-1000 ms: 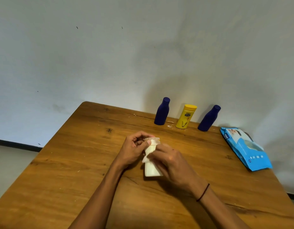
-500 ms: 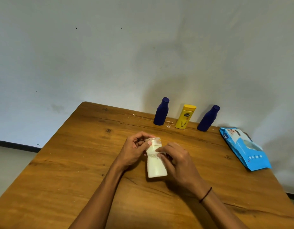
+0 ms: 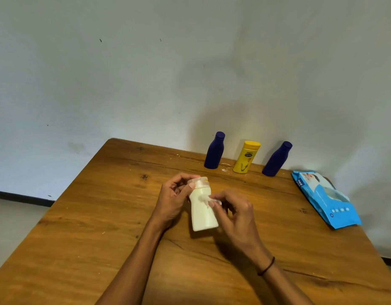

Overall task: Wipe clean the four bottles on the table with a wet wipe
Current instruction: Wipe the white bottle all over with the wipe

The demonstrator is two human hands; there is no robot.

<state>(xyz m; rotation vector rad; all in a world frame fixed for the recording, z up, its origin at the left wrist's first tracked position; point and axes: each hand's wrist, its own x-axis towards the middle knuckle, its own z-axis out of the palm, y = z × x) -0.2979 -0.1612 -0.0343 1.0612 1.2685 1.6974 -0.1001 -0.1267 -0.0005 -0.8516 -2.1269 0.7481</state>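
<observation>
Wooden table [image 3: 84, 234], dark knots and long cracks in grain. Small white specks [image 3: 224, 170] near far edge. Pale grey wall [image 3: 124, 84] behind, few dark marks. Black skirting strip [image 3: 20, 198] at left.

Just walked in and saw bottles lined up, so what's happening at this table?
A person is cleaning a white bottle in the middle of the wooden table. The left hand grips it near the cap while the right hand rubs a small wet wipe on its side. Two dark blue bottles and a yellow bottle stand by the wall, beside a blue wipes pack.
</observation>
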